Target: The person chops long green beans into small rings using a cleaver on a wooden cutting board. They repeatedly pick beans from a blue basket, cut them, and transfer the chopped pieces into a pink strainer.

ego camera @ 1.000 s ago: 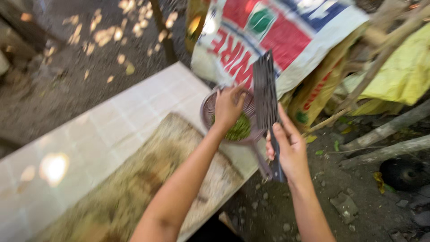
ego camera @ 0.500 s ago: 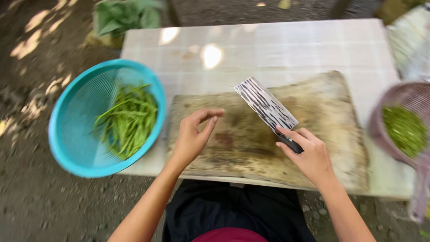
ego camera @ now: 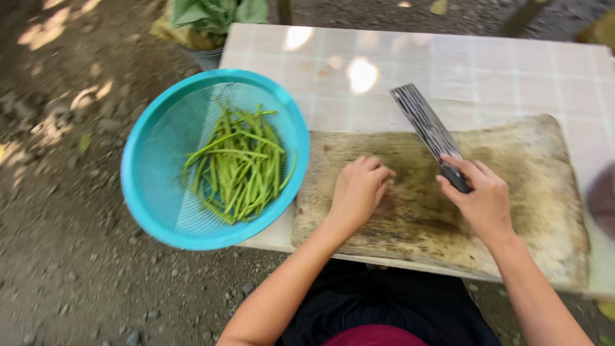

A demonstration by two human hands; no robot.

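Note:
My right hand [ego camera: 482, 198] grips the dark handle of a cleaver [ego camera: 426, 125], whose patterned blade points away from me over a worn wooden cutting board [ego camera: 532, 192]. My left hand [ego camera: 359, 192] rests with curled fingers on the board's left half and holds nothing. Left of the board, a turquoise colander [ego camera: 160, 186] hangs over the table's left edge and holds several long green beans [ego camera: 240, 170].
The board lies on a pale tiled table [ego camera: 487, 70]. A purplish bowl [ego camera: 602, 202] shows at the right edge. Leafy greens [ego camera: 211, 13] sit beyond the table's far left corner. Gravel ground [ego camera: 70, 256] surrounds the table.
My view swung from the purplish bowl and sacks on the right to the board and turquoise colander. My left hand left the bowl and came down on the board; the cleaver stays in my right hand.

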